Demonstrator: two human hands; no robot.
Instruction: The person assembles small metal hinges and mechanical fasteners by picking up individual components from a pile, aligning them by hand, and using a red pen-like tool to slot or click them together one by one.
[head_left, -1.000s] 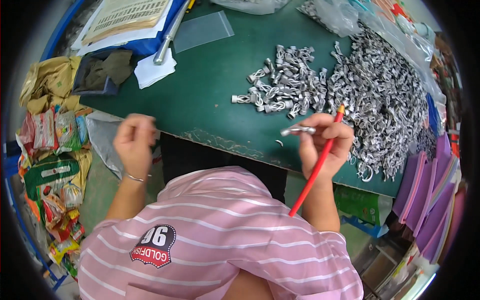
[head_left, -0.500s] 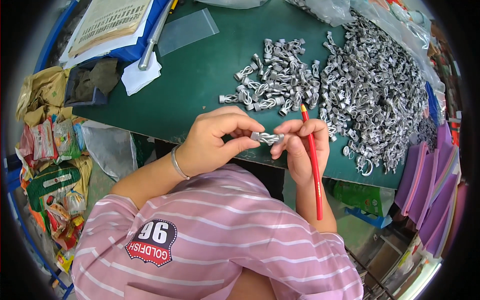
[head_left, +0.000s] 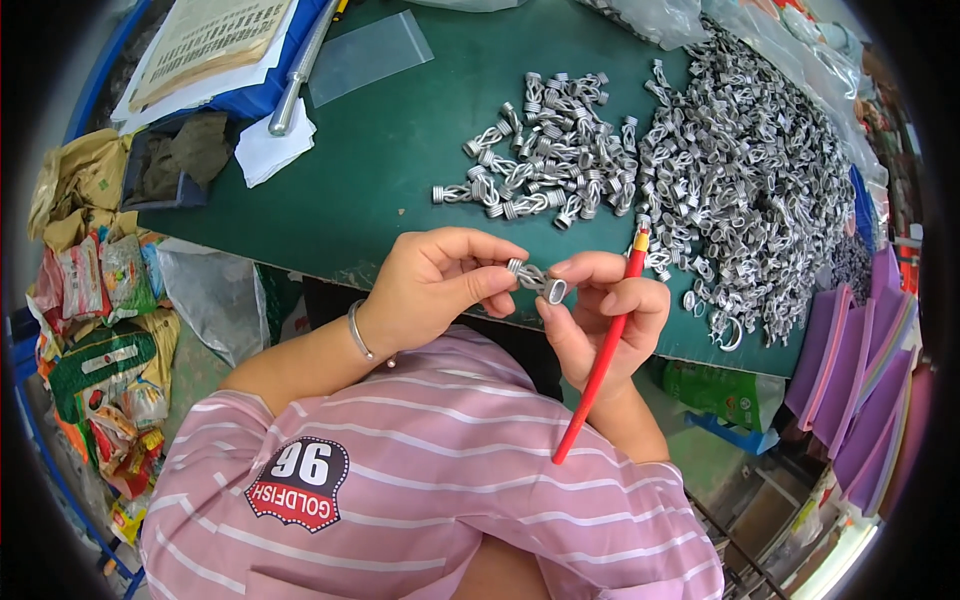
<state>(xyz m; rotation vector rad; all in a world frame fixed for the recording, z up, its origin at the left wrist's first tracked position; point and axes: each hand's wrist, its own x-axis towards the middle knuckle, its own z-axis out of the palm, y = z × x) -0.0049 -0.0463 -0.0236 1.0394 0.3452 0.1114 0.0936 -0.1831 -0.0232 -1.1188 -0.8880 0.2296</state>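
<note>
At the far left, beyond the worktop's left edge, a heap of crumpled bags and colourful snack packets lies on the floor. On the green worktop, the back left corner carries a stack of printed papers on a blue folder, with a metal tube lying across it, a dark cloth in a tray and a white paper scrap beside. A clear plastic bag lies flat near the back edge.

Just off the front edge, above a pink striped shirt, the left hand pinches a small metal spring clip between thumb and fingertips; a bracelet circles the wrist. The right hand grips the clip's other end with thumb and forefinger, its remaining fingers curled round a red pencil that slants down toward the shirt.

Mid-worktop sits a small group of the same clips; to its right a much larger pile of clips spreads to the right edge. Past that edge, purple sheets stand stacked, and a green packet sits below the front right corner.
</note>
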